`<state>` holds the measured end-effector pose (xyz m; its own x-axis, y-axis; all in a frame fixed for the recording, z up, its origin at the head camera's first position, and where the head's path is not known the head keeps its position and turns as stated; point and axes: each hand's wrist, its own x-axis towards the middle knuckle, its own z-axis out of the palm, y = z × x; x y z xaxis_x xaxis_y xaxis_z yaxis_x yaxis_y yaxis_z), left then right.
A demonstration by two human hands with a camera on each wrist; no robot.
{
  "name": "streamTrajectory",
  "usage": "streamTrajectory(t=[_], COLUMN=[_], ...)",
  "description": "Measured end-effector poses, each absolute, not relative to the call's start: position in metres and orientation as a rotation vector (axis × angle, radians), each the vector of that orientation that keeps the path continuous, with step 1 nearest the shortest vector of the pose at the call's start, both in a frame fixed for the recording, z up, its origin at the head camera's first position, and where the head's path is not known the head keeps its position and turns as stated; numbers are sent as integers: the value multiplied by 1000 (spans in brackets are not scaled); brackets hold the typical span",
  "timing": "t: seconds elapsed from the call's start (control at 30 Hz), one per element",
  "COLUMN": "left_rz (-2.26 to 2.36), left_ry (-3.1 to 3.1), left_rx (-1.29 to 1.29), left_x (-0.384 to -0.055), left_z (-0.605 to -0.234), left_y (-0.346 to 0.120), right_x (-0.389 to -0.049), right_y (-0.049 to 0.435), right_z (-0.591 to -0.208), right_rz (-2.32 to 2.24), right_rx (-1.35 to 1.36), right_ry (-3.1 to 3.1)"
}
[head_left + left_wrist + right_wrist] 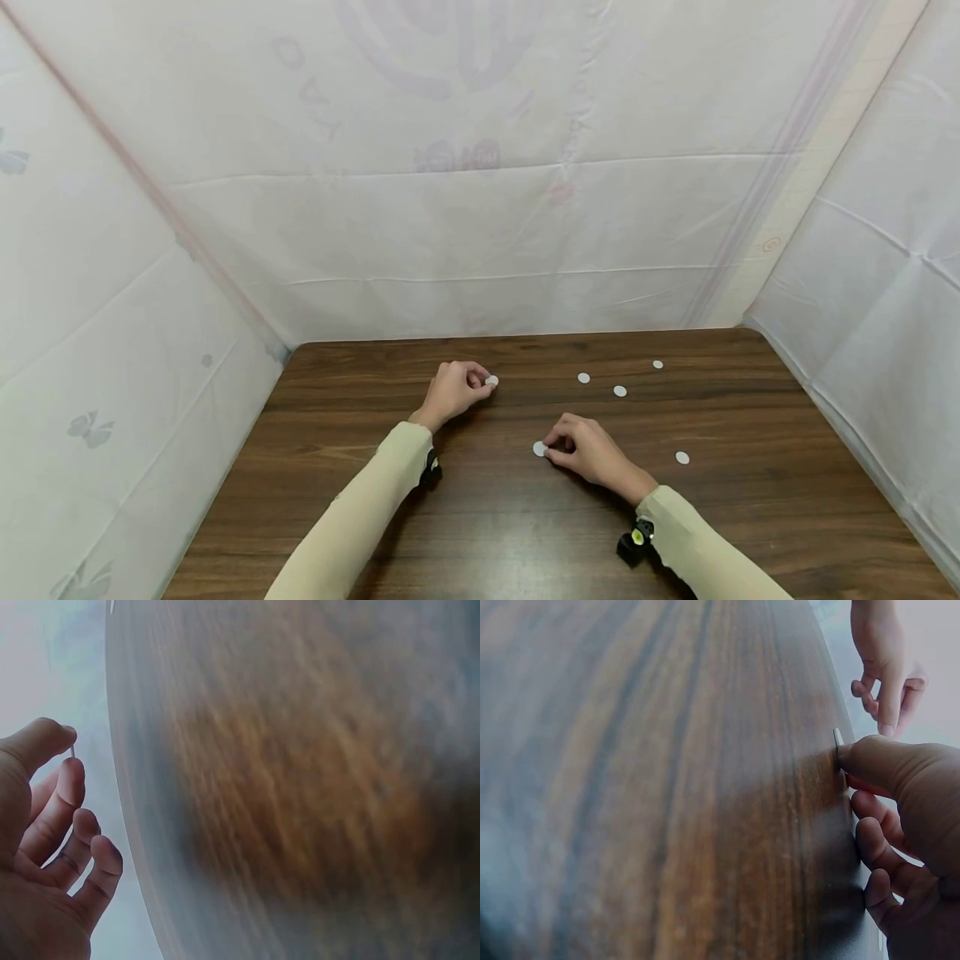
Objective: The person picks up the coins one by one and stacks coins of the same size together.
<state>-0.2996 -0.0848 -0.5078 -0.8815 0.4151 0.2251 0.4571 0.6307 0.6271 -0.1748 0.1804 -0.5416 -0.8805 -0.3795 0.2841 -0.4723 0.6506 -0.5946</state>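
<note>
My left hand (pixel 454 390) pinches a small white disc (pixel 492 380) between thumb and fingertips, toward the far side of the table. Edge-on, that disc (pixel 73 751) is a thin sliver in the left wrist view, and the other fingers (pixel 97 870) curl loosely below it. Nearer the table's middle, my right hand (pixel 592 452) pinches a second white disc (pixel 540 449) by its right edge. The right wrist view has this disc (pixel 838 736) at the tabletop, by the thumb tip; whether it is lifted off the wood I cannot tell.
On the dark wooden table (pixel 480 533) several more white discs lie flat: two at the back, a disc (pixel 584 378) and a disc (pixel 620 391), a farther one (pixel 657 364), and one (pixel 682 457) right of my right hand. White cloth walls (pixel 480 233) enclose the table.
</note>
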Motion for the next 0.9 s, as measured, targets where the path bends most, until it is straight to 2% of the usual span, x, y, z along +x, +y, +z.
streamTrajectory(t=[0.3,0.9], left_rz=[-1108,-1096], left_ry=[-2804,-2814], left_rx=[-782,-1030], left_x=[-288,-263], left_z=[-504,-497], left_y=[-77,-65], right_x=[-174,-175], right_y=[180,180], right_z=[-541,-539], right_rz=[1033,1070], right_rx=[708,689], right_ry=[-2727,-2733])
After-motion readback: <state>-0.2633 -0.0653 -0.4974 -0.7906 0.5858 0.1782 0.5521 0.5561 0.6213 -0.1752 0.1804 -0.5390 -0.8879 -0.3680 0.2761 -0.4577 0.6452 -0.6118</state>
